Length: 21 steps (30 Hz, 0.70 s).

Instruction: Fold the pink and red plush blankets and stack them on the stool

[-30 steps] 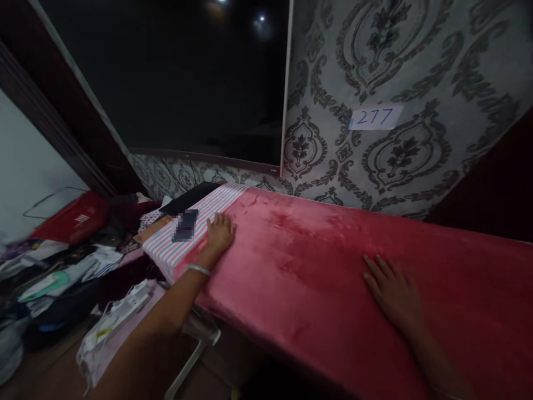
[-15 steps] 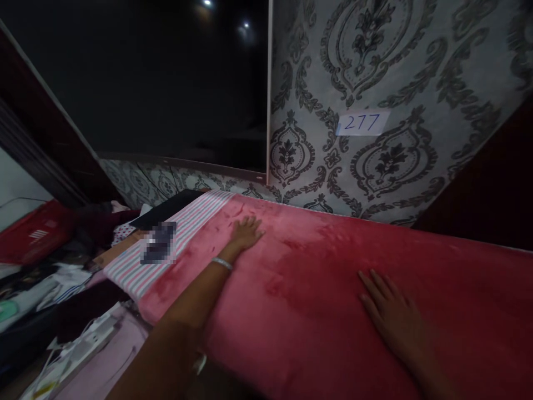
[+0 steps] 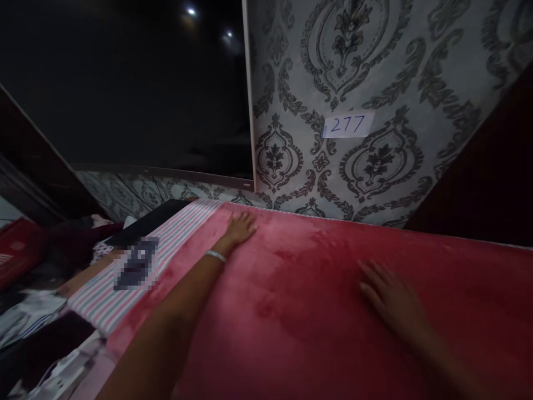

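Observation:
A red and pink plush blanket [image 3: 283, 300] is spread out in front of me, with a band of striped cloth [image 3: 183, 225] along its left end. My left hand [image 3: 240, 228] lies palm down on the blanket near its far left part, fingers loosely spread, a silver bracelet [image 3: 216, 255] on the wrist. Farther right, my right hand [image 3: 389, 294] also rests flat on the blanket with fingers stretched out. Neither hand holds anything. A dark, pixelated item [image 3: 137, 264] lies on the striped band.
A large dark television screen [image 3: 125, 83] hangs at the back left. Beside it is a patterned wall [image 3: 375, 61] with a paper label reading 277 [image 3: 348, 124]. Clothes [image 3: 33, 311] and a red bag [image 3: 16, 250] lie at the left. A dark panel [image 3: 491, 183] stands at the right.
The view has swung slightly to the right, so the screen and wall label sit farther left. Both hands stay flat on the blanket in nearly the same places.

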Tool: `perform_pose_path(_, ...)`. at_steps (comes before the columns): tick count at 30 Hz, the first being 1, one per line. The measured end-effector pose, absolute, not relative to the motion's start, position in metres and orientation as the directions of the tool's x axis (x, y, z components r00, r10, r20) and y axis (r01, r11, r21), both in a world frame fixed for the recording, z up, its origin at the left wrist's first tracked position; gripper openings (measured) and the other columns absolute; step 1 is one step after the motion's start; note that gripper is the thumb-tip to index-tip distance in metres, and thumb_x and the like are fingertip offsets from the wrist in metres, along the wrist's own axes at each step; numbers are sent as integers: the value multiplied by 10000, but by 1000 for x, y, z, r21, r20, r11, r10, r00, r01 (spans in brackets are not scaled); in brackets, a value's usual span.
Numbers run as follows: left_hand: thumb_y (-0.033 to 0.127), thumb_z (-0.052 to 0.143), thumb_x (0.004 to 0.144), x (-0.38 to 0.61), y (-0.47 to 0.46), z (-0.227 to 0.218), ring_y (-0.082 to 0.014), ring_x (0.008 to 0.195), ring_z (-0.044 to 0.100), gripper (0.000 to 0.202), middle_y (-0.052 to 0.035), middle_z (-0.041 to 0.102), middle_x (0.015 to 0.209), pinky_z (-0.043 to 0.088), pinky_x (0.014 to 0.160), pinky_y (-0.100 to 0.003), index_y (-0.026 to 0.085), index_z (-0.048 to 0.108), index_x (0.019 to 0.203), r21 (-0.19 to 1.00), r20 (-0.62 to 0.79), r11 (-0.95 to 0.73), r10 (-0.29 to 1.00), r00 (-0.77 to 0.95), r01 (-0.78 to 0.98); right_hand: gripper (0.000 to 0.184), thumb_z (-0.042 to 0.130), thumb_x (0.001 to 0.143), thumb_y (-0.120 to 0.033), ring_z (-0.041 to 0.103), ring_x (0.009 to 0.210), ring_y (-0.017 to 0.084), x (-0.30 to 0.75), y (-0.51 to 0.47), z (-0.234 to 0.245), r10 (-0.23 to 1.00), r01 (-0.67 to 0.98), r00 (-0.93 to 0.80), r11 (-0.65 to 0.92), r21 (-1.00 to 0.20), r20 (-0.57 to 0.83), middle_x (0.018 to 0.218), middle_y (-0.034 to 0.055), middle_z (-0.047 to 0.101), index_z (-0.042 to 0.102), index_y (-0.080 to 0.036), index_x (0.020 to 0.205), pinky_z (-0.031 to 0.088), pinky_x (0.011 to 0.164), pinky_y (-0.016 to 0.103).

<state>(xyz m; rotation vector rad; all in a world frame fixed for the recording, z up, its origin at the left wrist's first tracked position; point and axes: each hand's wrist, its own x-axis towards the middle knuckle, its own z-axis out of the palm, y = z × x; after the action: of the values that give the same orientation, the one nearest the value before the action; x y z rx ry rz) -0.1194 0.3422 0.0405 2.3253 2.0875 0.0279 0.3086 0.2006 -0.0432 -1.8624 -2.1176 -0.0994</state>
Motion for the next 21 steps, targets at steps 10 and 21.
perform_pose_path(10,441,496,1018,-141,377,39,-341,1422,435,512,-155,435,1573,381,1129,-614,207,487,1473,43,95,-10,995,5,999,600,328,1011,-546,305,1525,338,309,223,-43,984,993,-74,87,-75,163,1667,48,320,408,-341,1569,339,1167,599)
perform_pose_path(21,439,581,984,-100,375,54,-306,1307,545,472,-124,545,1458,471,1069,-552,197,560,1390,79,212,-112,973,93,991,596,330,1042,-501,201,1562,316,277,239,9,999,979,-18,12,-204,-27,1689,86,249,330,-308,1606,217,1213,618)
